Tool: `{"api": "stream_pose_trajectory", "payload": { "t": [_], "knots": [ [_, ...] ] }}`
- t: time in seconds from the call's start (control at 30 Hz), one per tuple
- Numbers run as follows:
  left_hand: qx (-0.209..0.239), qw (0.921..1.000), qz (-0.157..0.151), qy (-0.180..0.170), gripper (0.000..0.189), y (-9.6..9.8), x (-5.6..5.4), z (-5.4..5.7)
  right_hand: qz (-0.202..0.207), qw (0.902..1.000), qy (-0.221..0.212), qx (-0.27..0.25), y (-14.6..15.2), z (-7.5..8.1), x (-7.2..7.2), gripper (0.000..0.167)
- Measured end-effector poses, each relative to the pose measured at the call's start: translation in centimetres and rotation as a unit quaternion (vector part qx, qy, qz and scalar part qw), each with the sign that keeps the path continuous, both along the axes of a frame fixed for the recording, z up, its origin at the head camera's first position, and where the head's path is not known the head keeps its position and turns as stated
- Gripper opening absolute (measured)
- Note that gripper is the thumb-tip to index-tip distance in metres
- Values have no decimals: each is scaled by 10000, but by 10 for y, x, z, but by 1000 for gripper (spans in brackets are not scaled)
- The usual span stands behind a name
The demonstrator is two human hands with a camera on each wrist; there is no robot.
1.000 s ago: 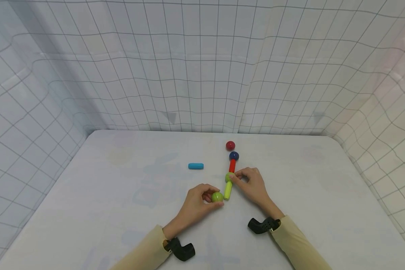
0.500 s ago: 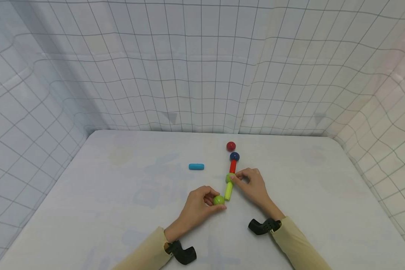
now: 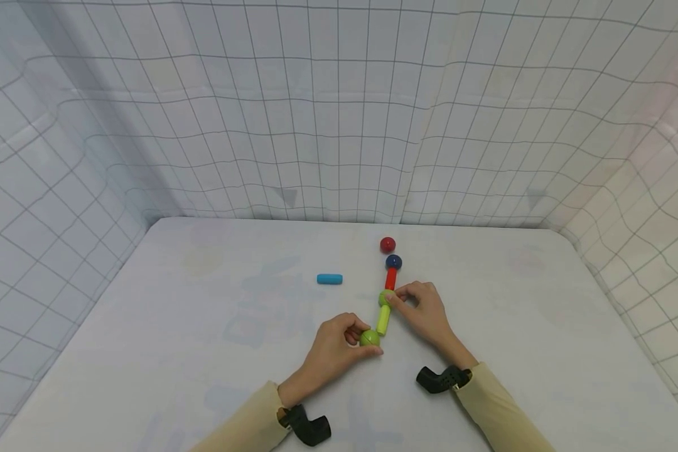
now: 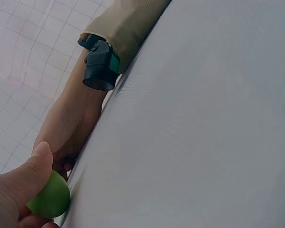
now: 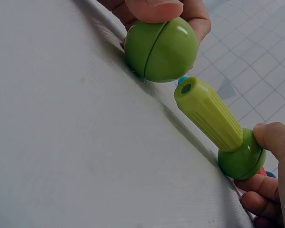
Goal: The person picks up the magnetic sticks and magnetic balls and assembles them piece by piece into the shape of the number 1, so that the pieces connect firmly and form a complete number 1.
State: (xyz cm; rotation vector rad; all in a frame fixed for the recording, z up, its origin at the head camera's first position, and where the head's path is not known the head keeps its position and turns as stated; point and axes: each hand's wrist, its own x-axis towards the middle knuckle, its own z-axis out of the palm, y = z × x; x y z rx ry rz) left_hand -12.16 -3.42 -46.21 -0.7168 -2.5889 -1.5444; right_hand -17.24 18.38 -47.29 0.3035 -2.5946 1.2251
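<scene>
My left hand (image 3: 336, 345) pinches a loose green ball (image 5: 162, 51) between thumb and fingers, just off the near end of a yellow-green rod (image 5: 209, 114). A small gap shows between ball and rod in the right wrist view. That rod's far end joins a second green ball (image 5: 243, 156), which my right hand (image 3: 424, 312) pinches by its side. Beyond it a red rod (image 3: 391, 279) and a dark blue ball (image 3: 393, 262) continue the line. In the left wrist view the thumb covers part of the loose green ball (image 4: 51, 197).
A red ball (image 3: 387, 245) lies behind the blue one, a little apart. To the left a blue rod (image 3: 330, 279) lies on the white table (image 3: 164, 326). White grid-patterned curtains (image 3: 339, 125) enclose the table's back and sides.
My left hand has moved slightly toward me and to the right with the loose green ball, near the rod's end. The right hand keeps its hold in nearly the same place.
</scene>
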Motion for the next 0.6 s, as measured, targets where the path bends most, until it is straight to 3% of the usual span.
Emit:
{"api": "stream_pose_trajectory", "payload": {
  "t": [0.6],
  "knots": [
    [-40, 9999, 38, 86, 39, 6, 3, 1, 60, 9999, 139, 8, 0, 1, 0, 17]
  ]
}}
